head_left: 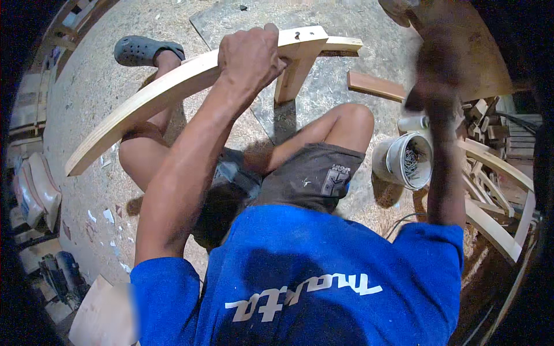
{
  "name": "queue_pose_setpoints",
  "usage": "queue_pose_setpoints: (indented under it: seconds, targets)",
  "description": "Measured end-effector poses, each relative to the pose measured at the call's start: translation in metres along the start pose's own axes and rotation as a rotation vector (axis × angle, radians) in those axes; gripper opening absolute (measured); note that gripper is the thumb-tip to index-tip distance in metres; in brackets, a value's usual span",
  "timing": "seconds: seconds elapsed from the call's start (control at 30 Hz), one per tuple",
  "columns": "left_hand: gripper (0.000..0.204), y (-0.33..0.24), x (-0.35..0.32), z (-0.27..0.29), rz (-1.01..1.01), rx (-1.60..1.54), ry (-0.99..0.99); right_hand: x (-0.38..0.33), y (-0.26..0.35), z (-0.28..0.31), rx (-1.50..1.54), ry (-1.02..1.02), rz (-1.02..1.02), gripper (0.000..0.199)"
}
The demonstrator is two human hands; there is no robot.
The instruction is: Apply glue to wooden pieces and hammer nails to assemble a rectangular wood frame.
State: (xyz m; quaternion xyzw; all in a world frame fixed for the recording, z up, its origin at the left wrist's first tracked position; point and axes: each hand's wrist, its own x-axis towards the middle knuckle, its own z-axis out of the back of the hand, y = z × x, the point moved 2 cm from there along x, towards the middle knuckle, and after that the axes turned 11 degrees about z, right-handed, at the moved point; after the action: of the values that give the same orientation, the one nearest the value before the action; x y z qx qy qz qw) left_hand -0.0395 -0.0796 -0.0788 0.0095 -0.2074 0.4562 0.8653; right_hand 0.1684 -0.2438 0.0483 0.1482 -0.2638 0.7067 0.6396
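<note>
My left hand (248, 55) is closed around a long, curved, pale wooden piece (144, 95). This piece slants from the lower left up to the right, with two dark spots, perhaps nails or holes, near its upper end. A short wooden crosspiece (295, 78) meets its underside there, and another pale strip (343, 45) extends beyond. On the right, my right hand (438, 63) is raised, dark and smeared by motion. A dark blurred shape shows beside its wrist; I cannot tell what it is or whether the fingers hold anything.
A white bucket (384, 158) of nails stands right of my knee, beside a pale cylindrical container (412, 123). A loose wooden block (376, 86) lies ahead. Curved wooden frames (496, 213) and offcuts crowd the right. Sawdust covers the floor; a clog (141, 51) is on my foot.
</note>
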Motion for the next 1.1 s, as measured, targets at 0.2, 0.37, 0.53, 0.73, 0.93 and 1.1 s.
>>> queue_pose_setpoints:
  seconds: [0.2, 0.37, 0.53, 0.73, 0.93, 1.1]
  targets:
    - [0.042, -0.003, -0.005, -0.003, -0.026, -0.111, 0.030, -0.019, -0.007, 0.017, 0.736, -0.183, -0.250, 0.026]
    - [0.027, -0.003, -0.002, -0.003, -0.039, -0.116, -0.017, 0.012, -0.001, 0.048, 0.293, -0.294, 0.019, 0.028]
    - [0.033, -0.006, -0.005, 0.006, -0.087, -0.130, -0.016, -0.053, 0.017, -0.026, 0.499, 0.223, -0.110, 0.049]
    - [0.050, -0.009, 0.008, 0.007, 0.016, -0.040, 0.116, -0.156, 0.037, -0.004, 1.041, -0.323, -0.906, 0.039]
    - [0.062, 0.016, 0.039, -0.003, 0.007, 0.024, 0.136, -0.354, 0.063, -0.032, 0.379, -0.035, -0.989, 0.035]
    - [0.084, 0.060, 0.086, 0.035, 0.121, -0.155, 0.379, -0.501, 0.128, -0.041, 0.186, 0.121, -1.108, 0.039]
